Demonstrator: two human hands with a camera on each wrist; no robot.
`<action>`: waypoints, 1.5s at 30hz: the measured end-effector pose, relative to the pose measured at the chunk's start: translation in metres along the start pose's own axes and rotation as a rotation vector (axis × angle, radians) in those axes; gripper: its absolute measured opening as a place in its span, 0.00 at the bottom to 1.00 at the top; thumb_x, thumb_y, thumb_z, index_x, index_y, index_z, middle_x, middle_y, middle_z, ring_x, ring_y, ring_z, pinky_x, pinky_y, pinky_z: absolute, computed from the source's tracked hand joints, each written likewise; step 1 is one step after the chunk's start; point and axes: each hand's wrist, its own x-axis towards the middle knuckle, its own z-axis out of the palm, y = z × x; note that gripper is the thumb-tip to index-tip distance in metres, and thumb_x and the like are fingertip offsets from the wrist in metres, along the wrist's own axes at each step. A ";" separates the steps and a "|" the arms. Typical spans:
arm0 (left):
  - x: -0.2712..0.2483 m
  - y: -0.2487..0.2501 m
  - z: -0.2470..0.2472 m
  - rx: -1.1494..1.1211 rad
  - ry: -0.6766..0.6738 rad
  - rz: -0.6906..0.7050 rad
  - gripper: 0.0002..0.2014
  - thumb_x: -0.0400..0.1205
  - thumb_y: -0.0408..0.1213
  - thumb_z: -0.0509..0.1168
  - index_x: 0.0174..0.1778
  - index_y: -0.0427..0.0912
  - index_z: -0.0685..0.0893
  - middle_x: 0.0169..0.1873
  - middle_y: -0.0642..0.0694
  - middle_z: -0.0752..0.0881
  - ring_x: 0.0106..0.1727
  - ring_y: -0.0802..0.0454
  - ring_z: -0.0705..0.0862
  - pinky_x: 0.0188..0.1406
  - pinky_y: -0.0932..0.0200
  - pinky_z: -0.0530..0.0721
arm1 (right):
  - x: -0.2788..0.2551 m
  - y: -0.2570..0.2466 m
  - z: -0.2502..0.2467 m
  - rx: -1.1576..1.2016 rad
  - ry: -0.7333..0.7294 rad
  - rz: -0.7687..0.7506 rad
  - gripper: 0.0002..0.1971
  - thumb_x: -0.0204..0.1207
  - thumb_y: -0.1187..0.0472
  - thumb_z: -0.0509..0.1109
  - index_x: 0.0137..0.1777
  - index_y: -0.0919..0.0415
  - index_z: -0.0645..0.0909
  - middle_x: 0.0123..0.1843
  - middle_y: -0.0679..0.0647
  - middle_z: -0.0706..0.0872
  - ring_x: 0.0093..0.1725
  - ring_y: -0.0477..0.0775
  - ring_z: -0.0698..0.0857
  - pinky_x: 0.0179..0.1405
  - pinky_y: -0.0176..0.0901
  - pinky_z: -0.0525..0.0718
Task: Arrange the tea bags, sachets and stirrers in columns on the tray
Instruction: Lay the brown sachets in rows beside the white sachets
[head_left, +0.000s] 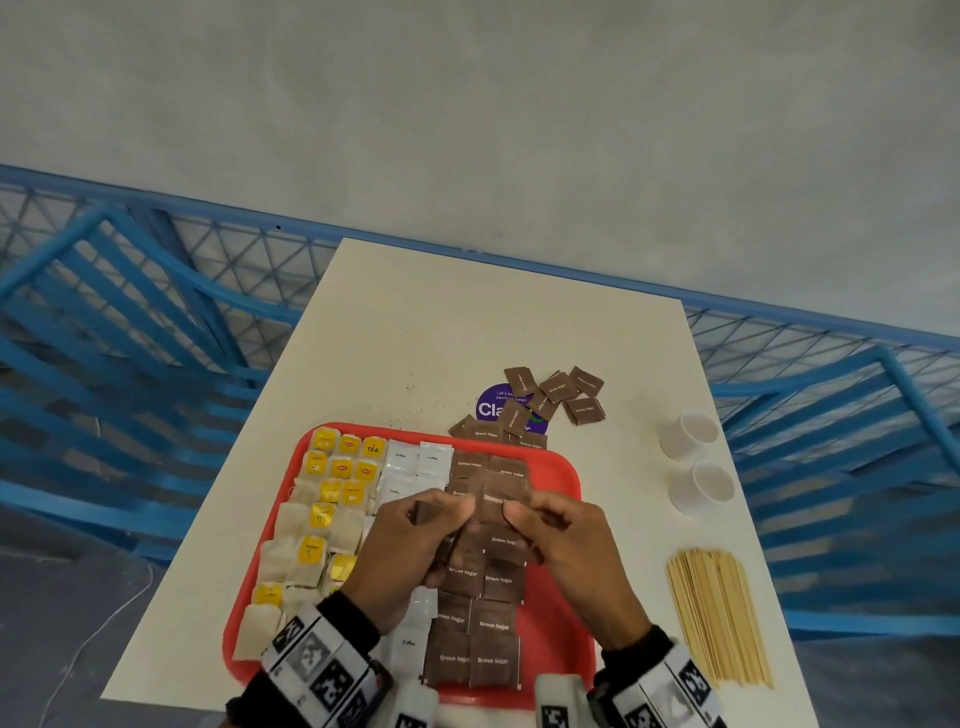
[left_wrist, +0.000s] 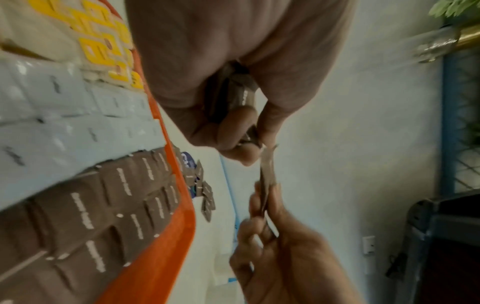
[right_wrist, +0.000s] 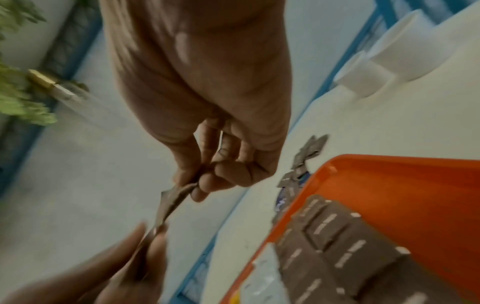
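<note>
Partly hidden — brown sugar sachet, pinched between both hands

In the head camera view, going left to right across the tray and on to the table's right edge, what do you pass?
Yellow-tagged tea bags → white coffee sachets → brown sugar sachets → bare right strip of the red plastic tray → bundle of wooden stirrers on the white table.

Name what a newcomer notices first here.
First, the red tray at the table's near edge, lined with columns of yellow-tagged tea bags, white sachets and brown sugar sachets. Above it, the left hand and right hand pinch brown sachets. The wooden stirrers lie right of the tray.
</note>
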 end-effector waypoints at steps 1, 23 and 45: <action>-0.001 -0.005 -0.004 0.015 0.023 -0.020 0.12 0.81 0.44 0.72 0.43 0.37 0.89 0.35 0.43 0.89 0.28 0.51 0.80 0.21 0.64 0.69 | 0.003 0.011 -0.006 -0.043 0.006 0.028 0.11 0.80 0.61 0.73 0.39 0.67 0.87 0.29 0.50 0.84 0.28 0.42 0.78 0.30 0.33 0.75; -0.012 -0.032 -0.039 -0.286 -0.092 -0.393 0.14 0.87 0.26 0.57 0.63 0.29 0.84 0.56 0.28 0.89 0.54 0.33 0.90 0.42 0.46 0.92 | 0.005 0.122 -0.019 -0.500 0.271 0.342 0.13 0.73 0.52 0.79 0.36 0.60 0.82 0.34 0.49 0.89 0.38 0.50 0.85 0.44 0.44 0.84; -0.021 -0.005 -0.031 0.160 -0.148 0.136 0.21 0.82 0.50 0.67 0.40 0.31 0.81 0.24 0.34 0.73 0.18 0.49 0.68 0.20 0.64 0.62 | -0.024 -0.025 0.019 -0.066 -0.198 -0.073 0.16 0.81 0.59 0.72 0.30 0.54 0.86 0.28 0.43 0.82 0.30 0.40 0.77 0.34 0.31 0.73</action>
